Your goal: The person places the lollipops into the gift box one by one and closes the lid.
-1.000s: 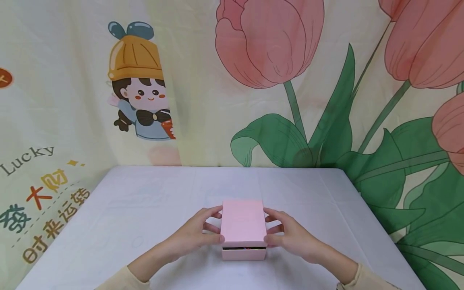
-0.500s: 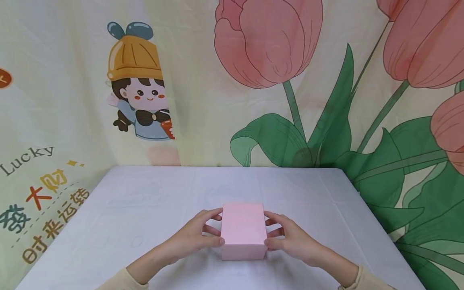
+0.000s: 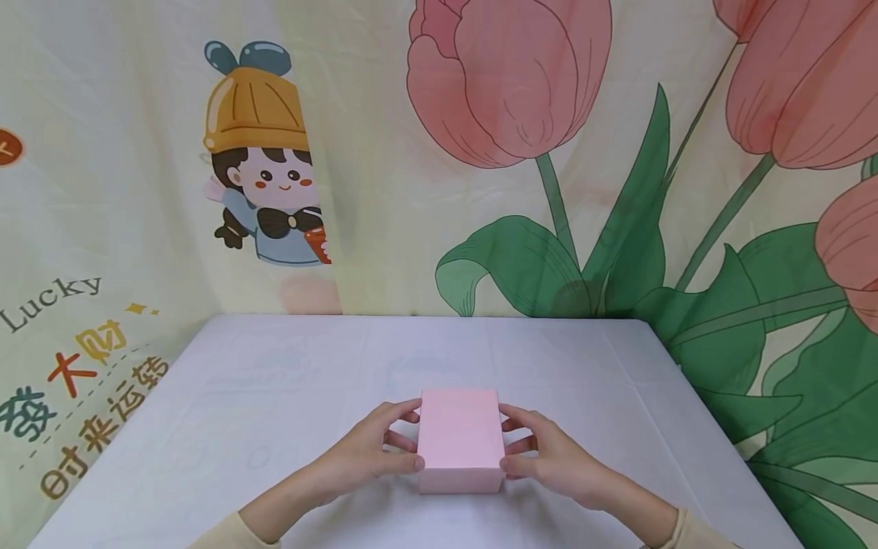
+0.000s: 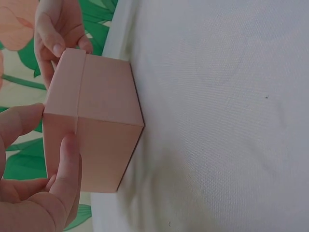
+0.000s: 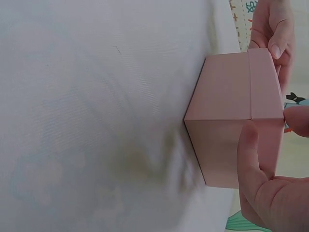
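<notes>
A pink cardboard box stands on the white-covered table, and its pink lid (image 3: 459, 427) sits over the base (image 4: 108, 92). A thin seam between lid and base shows in both wrist views. My left hand (image 3: 360, 451) holds the lid's left side, thumb at the near corner and fingers along the edge. From the right, my right hand (image 3: 561, 461) grips the lid in the same way. In the right wrist view, one fingertip (image 5: 249, 130) touches the side at the seam. Whatever is inside the box is hidden.
The white cloth (image 3: 309, 366) covers the table around the box. Behind the table hangs a printed curtain (image 3: 377, 191) with tulips, a cartoon child and lettering.
The lid has moved down over the base with both hands on it. The dark gap at the front, where bits of colour showed, is covered now.
</notes>
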`<state>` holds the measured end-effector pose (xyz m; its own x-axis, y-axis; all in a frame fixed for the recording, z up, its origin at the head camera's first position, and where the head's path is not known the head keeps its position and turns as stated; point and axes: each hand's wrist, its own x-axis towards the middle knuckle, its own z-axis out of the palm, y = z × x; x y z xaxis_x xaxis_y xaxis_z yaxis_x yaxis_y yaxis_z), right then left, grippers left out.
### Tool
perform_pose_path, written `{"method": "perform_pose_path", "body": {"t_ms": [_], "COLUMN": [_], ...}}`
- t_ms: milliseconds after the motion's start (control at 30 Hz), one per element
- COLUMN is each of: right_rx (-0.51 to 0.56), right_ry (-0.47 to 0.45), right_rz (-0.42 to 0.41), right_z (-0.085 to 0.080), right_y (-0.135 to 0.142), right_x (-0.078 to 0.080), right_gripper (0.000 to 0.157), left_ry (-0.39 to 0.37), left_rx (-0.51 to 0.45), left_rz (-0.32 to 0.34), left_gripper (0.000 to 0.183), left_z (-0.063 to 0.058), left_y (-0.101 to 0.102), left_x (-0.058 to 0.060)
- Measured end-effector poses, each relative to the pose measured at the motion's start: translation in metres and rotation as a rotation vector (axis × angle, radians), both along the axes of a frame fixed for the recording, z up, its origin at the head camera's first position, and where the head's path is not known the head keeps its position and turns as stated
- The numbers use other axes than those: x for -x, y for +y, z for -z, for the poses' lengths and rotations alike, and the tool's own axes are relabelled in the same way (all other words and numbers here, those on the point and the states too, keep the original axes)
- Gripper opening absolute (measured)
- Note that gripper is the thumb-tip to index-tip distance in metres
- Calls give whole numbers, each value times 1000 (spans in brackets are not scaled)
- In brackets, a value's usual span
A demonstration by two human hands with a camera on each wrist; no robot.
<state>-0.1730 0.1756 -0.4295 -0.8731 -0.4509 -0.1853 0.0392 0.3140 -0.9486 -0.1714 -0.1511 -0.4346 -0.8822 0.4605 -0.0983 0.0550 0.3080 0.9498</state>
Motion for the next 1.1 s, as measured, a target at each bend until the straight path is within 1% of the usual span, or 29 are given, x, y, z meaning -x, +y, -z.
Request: {"method": "perform_pose_path", "body": {"t_ms": [467,800,1100], "right_rx": [0,23,15], "right_ry": [11,8,-5], "right_rz": [0,8,12], "right_z": [7,13,16], "right_y": [0,0,0], "right_x": [-1,-1,-1], "right_gripper": [82,82,83], "left_ry": [3,-7,-7], "left_rx": [-13,-10,-3], "left_rz": [4,-4,-6], "left_gripper": [89,90,91], "left_z": [4,7,13], "left_y": [0,1,1], "left_x": [0,-2,0]}}
